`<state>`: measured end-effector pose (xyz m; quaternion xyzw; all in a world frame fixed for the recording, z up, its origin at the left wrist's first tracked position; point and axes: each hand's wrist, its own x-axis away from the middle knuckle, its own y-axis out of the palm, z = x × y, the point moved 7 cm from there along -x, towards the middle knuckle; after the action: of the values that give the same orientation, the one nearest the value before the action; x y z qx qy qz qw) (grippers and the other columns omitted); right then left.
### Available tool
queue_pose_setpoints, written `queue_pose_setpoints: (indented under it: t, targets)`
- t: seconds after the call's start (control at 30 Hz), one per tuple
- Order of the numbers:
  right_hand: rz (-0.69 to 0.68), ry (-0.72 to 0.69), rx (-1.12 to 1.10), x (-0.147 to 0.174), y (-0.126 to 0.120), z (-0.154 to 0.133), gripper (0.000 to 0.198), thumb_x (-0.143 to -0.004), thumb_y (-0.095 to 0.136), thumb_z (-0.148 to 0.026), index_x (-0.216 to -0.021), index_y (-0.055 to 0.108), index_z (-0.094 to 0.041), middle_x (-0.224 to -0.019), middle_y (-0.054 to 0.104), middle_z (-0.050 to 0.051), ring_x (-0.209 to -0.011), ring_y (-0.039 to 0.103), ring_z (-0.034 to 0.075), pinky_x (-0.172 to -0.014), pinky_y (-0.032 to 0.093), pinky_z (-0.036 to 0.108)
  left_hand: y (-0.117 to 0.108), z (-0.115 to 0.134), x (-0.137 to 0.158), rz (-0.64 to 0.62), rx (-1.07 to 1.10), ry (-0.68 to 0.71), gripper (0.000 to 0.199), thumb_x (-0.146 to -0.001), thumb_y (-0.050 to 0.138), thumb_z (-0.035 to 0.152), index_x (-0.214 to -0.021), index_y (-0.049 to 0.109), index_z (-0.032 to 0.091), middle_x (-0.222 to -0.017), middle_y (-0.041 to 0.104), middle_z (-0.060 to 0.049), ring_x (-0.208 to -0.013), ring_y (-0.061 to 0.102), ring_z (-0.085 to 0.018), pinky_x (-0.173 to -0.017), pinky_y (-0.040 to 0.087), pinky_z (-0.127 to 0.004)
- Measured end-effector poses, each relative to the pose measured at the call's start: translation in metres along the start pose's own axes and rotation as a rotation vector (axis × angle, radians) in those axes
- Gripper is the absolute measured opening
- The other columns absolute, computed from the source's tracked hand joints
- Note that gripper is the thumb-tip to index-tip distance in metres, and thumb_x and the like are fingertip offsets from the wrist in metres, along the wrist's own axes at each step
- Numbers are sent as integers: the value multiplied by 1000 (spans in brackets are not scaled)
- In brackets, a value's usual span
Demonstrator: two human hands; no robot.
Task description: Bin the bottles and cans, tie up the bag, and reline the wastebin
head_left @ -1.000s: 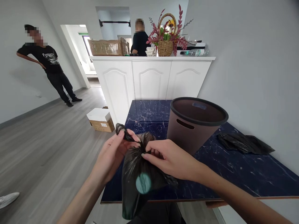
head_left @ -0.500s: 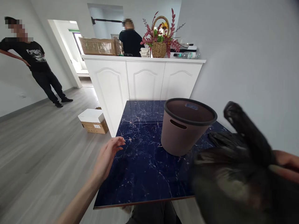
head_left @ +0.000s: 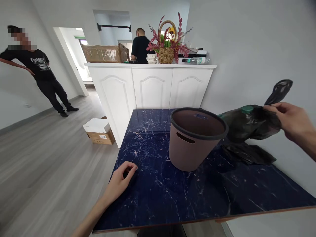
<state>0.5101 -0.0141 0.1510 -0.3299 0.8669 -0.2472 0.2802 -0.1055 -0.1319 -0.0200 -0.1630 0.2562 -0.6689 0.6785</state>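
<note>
My right hand [head_left: 288, 117] grips a black plastic garbage bag [head_left: 249, 126] near its gathered neck, and a loop of the bag [head_left: 280, 90] sticks up above the fingers. Through the thin plastic a green round shape shows. The filled part of the bag hangs just right of the brown trash bin [head_left: 185, 153], which stands upright with its dark rim up and a slot handle facing me. Below the held bag, flattened black plastic [head_left: 249, 154] lies on the table. My left hand [head_left: 122, 177] rests at the table's left edge, fingers curled to the thumb, nothing seen in them.
The blue marbled table [head_left: 153, 197] meets a white cabinet [head_left: 153, 85] carrying a taped carton [head_left: 101, 53], a flower basket [head_left: 166, 55] and a plastic bottle [head_left: 197, 60]. Boxes [head_left: 100, 135] sit on the floor at left. One person [head_left: 41, 69] stands left, another [head_left: 140, 49] behind the cabinet.
My right hand has carried the garbage bag up and away from the table's near right edge to beside the bin. The left hand has come down onto the table and its fingers have curled in.
</note>
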Motion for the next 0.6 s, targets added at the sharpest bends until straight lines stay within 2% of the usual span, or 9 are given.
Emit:
queue_pose_setpoints:
  t: [0.1, 0.23, 0.43, 0.6]
  targets:
    - [70, 10, 48, -37, 35, 17, 28, -101, 69, -23, -121, 80, -8, -110, 79, 20, -65, 48, 14, -76, 41, 39, 2, -1, -2, -16, -53, 11, 39, -105, 52, 59, -101, 69, 25, -99, 73, -3, -88, 66, -22, -82, 51, -34]
    - [103, -16, 90, -60, 66, 39, 26, -97, 69, -19, -119, 80, -9, -110, 78, 21, -75, 53, 20, -84, 40, 39, 5, -3, -5, -13, -108, 14, 38, -106, 52, 59, -102, 68, 25, -98, 73, -3, -84, 64, -21, -80, 50, -33]
    - [51, -83, 89, -56, 100, 70, 30, -99, 68, -27, -120, 78, -8, -104, 78, 21, -82, 61, 22, -84, 42, 37, 9, -3, -9, -22, -161, -15, 38, -105, 53, 60, -105, 70, 26, -102, 75, -4, -88, 66, -23, -82, 52, -34]
    - [-27, -126, 60, -50, 108, 81, 37, -103, 63, -36, -119, 78, -6, -103, 78, 21, -80, 61, 19, -81, 44, 35, 12, -1, -17, -26, -213, -10, 39, -103, 54, 62, -104, 72, 27, -101, 76, -4, -84, 66, -23, -79, 51, -34]
